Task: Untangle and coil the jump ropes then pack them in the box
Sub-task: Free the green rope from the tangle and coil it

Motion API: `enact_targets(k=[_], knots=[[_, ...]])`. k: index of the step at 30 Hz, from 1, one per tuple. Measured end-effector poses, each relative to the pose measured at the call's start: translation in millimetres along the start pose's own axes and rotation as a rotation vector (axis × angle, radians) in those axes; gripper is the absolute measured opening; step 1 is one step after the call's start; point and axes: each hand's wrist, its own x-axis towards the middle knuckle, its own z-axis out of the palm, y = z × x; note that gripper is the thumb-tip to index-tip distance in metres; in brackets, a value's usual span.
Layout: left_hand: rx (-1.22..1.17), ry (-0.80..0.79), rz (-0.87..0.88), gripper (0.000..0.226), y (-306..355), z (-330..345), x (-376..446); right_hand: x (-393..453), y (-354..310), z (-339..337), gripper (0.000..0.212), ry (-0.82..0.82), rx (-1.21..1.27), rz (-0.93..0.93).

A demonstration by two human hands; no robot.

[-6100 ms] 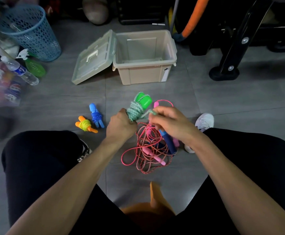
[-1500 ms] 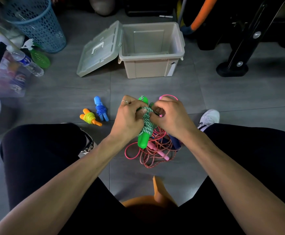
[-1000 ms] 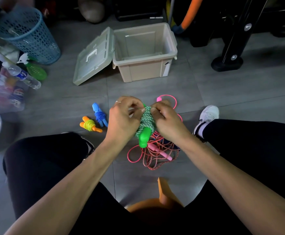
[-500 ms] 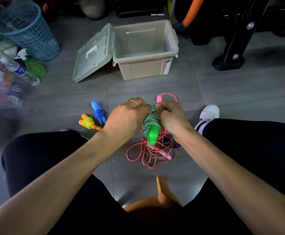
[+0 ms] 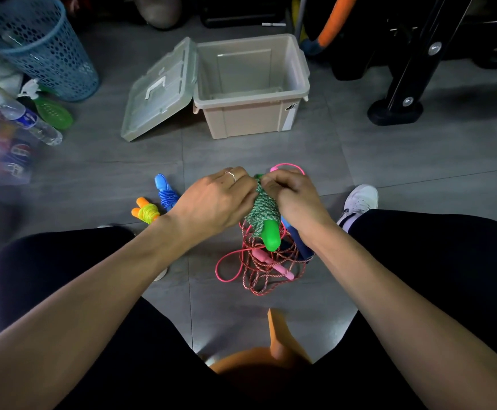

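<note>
Jump ropes, left to right: orange-handled coil (image 5: 146,213) and blue coil (image 5: 166,194) on floor, partly behind left hand (image 5: 214,201); green rope bundle (image 5: 262,214) pinched by both hands, right hand (image 5: 294,199) covering its top; pink-red tangle (image 5: 259,267) beneath; open box (image 5: 251,93) beyond.

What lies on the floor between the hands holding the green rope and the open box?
In the head view, only bare grey floor tile lies between the green rope and the box.
</note>
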Motion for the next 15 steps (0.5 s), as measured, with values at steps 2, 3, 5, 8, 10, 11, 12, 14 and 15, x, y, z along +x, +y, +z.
enact_targets(k=[2, 3, 5, 8, 10, 11, 12, 14, 15], knots=[[-0.012, -0.002, -0.017, 0.018, 1, 1, 0, 0, 0, 0, 0.019, 0.001, 0.019, 0.017], [-0.019, -0.002, -0.022, 0.018, 1, 0, 1, 0, 0, -1, 0.019, 0.000, 0.027, 0.025], [-0.035, -0.005, -0.018, 0.017, 1, -1, 1, -2, 2, 0, 0.021, -0.011, 0.027, 0.030], [-0.087, -0.014, -0.040, 0.014, 4, -2, -1, -5, 5, 1, 0.024, 0.001, 0.015, -0.006], [-0.133, -0.018, -0.067, 0.011, 6, 0, -2, -6, 7, 3, 0.019, 0.050, 0.035, -0.029], [-0.149, -0.017, -0.079, 0.010, 6, 1, -2, -7, 7, 5, 0.017, 0.077, 0.039, -0.041], [-0.170, -0.010, -0.093, 0.009, 6, 3, -3, -7, 7, 5, 0.017, 0.104, 0.033, -0.064], [-0.240, 0.024, -0.156, 0.008, 5, 7, -3, -4, 7, 3, 0.016, 0.139, -0.007, -0.132], [-0.276, 0.047, -0.197, 0.007, 3, 9, -3, -3, 6, 2, 0.015, 0.136, -0.030, -0.156]])
